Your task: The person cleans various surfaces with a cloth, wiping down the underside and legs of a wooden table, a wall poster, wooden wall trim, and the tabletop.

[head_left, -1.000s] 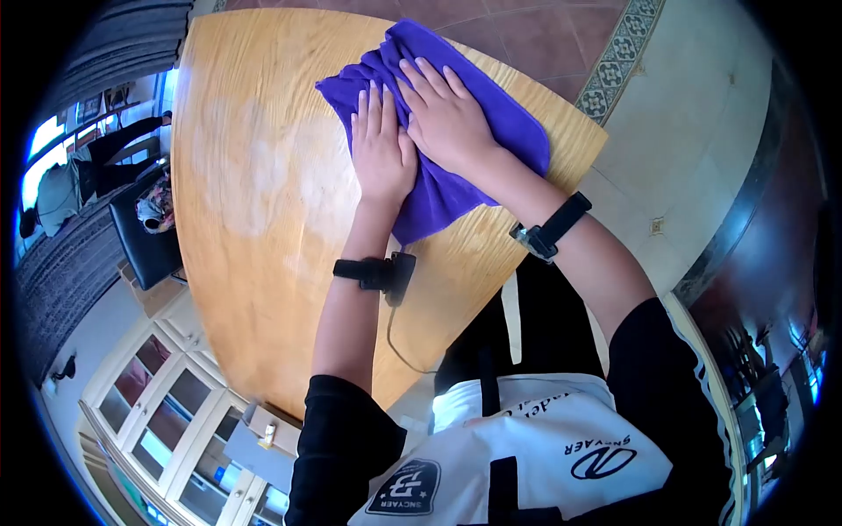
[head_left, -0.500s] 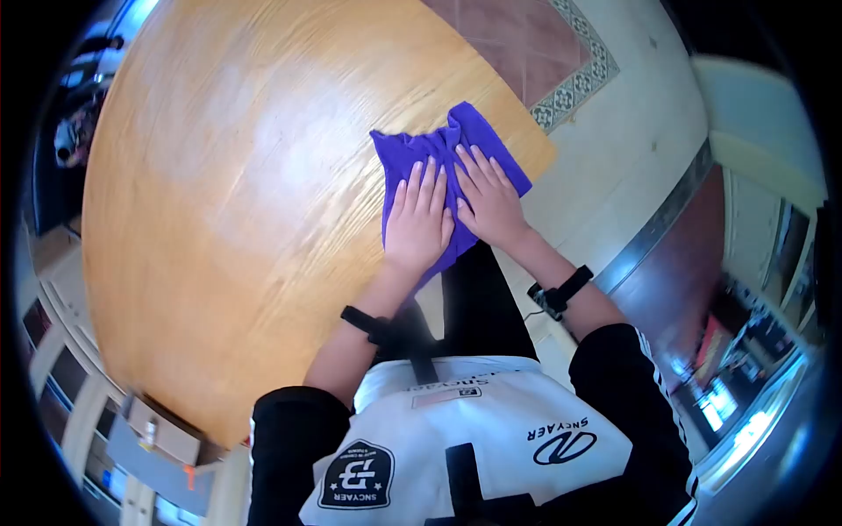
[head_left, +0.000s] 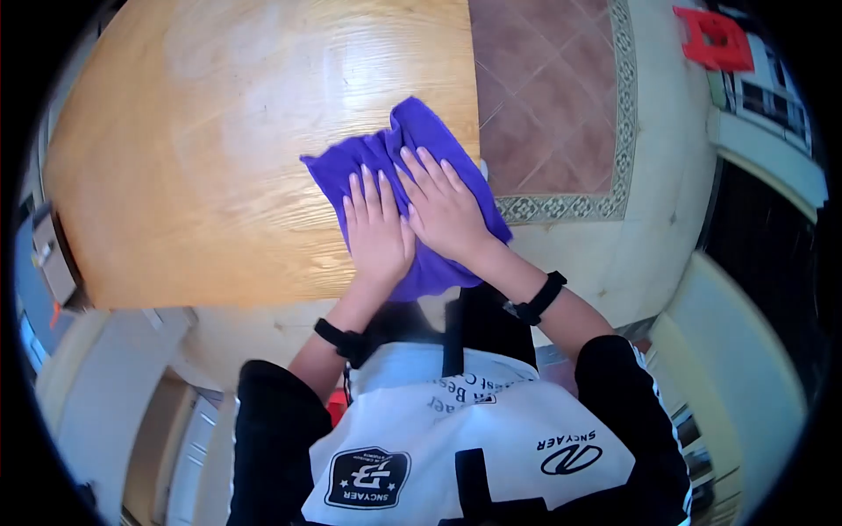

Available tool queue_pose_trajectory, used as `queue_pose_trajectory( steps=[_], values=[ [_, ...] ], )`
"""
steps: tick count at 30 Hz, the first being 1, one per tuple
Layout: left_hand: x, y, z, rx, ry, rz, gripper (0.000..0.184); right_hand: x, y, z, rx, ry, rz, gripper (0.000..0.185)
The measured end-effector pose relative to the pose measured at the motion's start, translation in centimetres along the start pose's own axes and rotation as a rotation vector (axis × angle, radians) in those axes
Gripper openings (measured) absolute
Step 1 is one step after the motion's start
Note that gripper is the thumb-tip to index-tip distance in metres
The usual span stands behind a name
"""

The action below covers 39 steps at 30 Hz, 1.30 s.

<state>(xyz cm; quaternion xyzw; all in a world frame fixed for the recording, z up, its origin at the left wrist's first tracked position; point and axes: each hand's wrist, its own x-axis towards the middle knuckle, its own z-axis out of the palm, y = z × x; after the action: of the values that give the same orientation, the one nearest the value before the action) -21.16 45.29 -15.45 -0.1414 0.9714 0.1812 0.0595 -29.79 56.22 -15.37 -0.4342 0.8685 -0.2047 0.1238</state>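
Note:
A purple cloth lies spread over the near right corner of a wooden table, rumpled along its far side and hanging past the edge. My left hand rests flat on it, fingers stretched out and pointing away from me. Beside it, my right hand also presses flat on the cloth, with its fingers extended and its thumb close to the left hand. Neither hand grips the fabric. Each wrist wears a black strap.
Right of the table is a tiled floor with a patterned border. A red plastic stool stands at the far right. A small brown box is beyond the table's left side. Pale furniture lines the right.
Both hands and the cloth have shifted left in view, still flat together. My view has turned, so the table's right edge now runs nearly straight away from me and the red stool appears.

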Motion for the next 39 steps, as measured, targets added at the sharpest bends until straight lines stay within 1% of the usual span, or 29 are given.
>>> queue_pose_trajectory(
  steps=[1,4,6,7,9,10,12,14,16,17,20,22,25,26,28,30,31,32,33,34,35,37,38,39],
  values=[
    [-0.8,1.1,0.8,-0.034,0.004,-0.055,0.061,-0.2,0.9,-0.5,0.0,-0.017,-0.032,0.052],
    [-2.7,4.7,2.5,-0.061,0.089,-0.228,0.059,-1.0,2.4,-1.7,-0.033,-0.143,-0.214,0.056],
    [-3.3,5.9,3.1,-0.076,0.169,-0.322,0.057,-0.8,2.4,-2.0,-0.056,-0.18,-0.274,0.057],
    [-3.3,6.0,3.0,-0.107,0.178,-0.327,0.056,-0.6,2.2,-2.1,-0.068,-0.194,-0.328,0.057],
    [-3.7,5.6,2.8,-0.144,0.212,-0.34,0.055,-0.1,1.8,-2.0,-0.108,-0.204,-0.36,0.058],
    [-4.0,5.5,2.8,-0.157,0.247,-0.385,0.055,0.3,1.6,-1.9,-0.124,-0.22,-0.414,0.058],
    [-4.5,4.8,2.9,-0.214,0.343,-0.39,0.055,1.4,0.9,-1.3,-0.158,-0.219,-0.512,0.059],
    [-4.2,4.6,2.2,-0.214,0.385,-0.509,0.057,3.1,0.2,-1.0,-0.172,-0.219,-0.625,0.057],
    [-3.6,3.6,2.5,-0.209,0.488,-0.647,0.058,5.5,-1.1,-0.1,-0.196,-0.266,-0.722,0.057],
    [-3.3,2.9,2.5,-0.182,0.5,-0.726,0.058,7.0,-1.9,0.4,-0.21,-0.288,-0.767,0.057],
    [-4.1,1.0,0.3,-0.145,0.538,-0.981,0.06,10.0,-6.3,1.9,-0.158,-0.264,-0.951,0.056],
    [-2.6,-0.5,-0.2,-0.109,0.565,-1.153,0.059,12.6,-7.8,3.6,-0.103,-0.241,-1.005,0.055],
    [-2.8,-0.9,-0.6,-0.092,0.544,-1.321,0.058,12.9,-9.5,4.3,-0.115,-0.274,-1.075,0.056],
    [-2.6,-0.8,-0.5,-0.084,0.541,-1.36,0.058,12.7,-9.3,4.0,-0.081,-0.321,-1.081,0.055],
    [-3.1,0.8,-0.3,-0.065,0.576,-1.311,0.059,11.8,-8.2,3.3,-0.071,-0.349,-1.125,0.054],
    [-0.2,6.4,0.5,-0.176,0.464,-1.358,0.057,11.3,-3.6,0.0,-0.057,-0.526,-1.151,0.053],
    [1.2,8.6,0.6,-0.222,0.345,-1.392,0.056,11.1,-1.4,-1.5,-0.123,-0.596,-1.182,0.054],
    [2.4,11.2,1.8,-0.217,0.348,-1.355,0.056,10.9,1.1,-3.2,-0.123,-0.626,-1.19,0.054],
    [3.2,13.2,2.1,-0.276,0.361,-1.292,0.057,11.0,3.4,-4.6,-0.156,-0.676,-1.21,0.054],
    [3.9,14.0,2.0,-0.325,0.384,-1.231,0.057,11.5,4.1,-5.3,-0.186,-0.716,-1.24,0.054],
    [4.2,14.1,2.2,-0.324,0.393,-1.261,0.057,11.9,4.4,-5.1,-0.181,-0.726,-1.269,0.054],
    [3.9,13.7,2.3,-0.225,0.409,-1.221,0.057,12.0,4.0,-5.1,-0.225,-0.731,-1.284,0.054],
    [3.6,13.3,2.3,-0.217,0.411,-1.236,0.057,12.0,3.7,-5.0,-0.217,-0.731,-1.299,0.054],
    [3.4,12.8,2.3,-0.206,0.429,-1.196,0.056,12.2,3.2,-4.8,-0.218,-0.708,-1.301,0.054]
  ],
)
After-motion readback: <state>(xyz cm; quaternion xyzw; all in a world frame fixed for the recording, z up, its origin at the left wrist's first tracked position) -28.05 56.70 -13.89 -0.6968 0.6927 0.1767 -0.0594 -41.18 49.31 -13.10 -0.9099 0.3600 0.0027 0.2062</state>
